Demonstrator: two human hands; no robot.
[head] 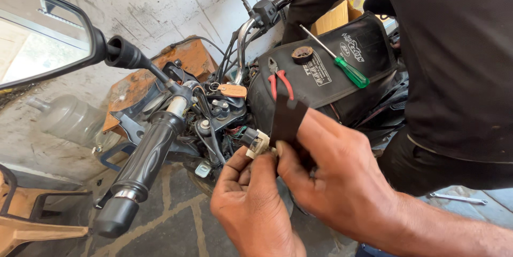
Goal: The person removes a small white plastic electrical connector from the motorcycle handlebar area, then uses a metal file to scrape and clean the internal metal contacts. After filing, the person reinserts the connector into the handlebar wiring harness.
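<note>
1. Head view: both hands work just in front of the motorcycle's steering head, below the fuel tank.
2. Left hand (251, 203): its fingers are closed around a small cream plastic connector (258, 143) and pinch it between thumb and forefinger.
3. Right hand (334, 179): its fingers are closed on a strip of black tape (287, 119). The strip stands upright, and its lower end touches the connector.
4. Connector position: it sits between the two hands, just beside the bundle of coloured wires (235, 131) that comes out of the open headlight area.
5. Left handlebar grip (143, 163): black rubber, pointing toward the lower left of the frame, near the left hand but apart from it.
6. Mirror (40, 35): mounted on a black stem above the grip, at the upper left.
7. Tank cover (342, 83): black fabric, carrying three loose tools.
   - Red-handled pliers (280, 80) lie near its front edge.
   - A roll of black tape (303, 54) lies just behind the pliers.
   - A green-handled screwdriver (342, 64) lies at a slant to the right of the roll.
8. Key tag (232, 90): brown, hanging at the ignition lock between handlebar and tank.
9. Second person (454, 59): dark clothing, standing close against the far side of the tank.
10. Floor: a wrench (458, 199) lies at the right edge.
</note>
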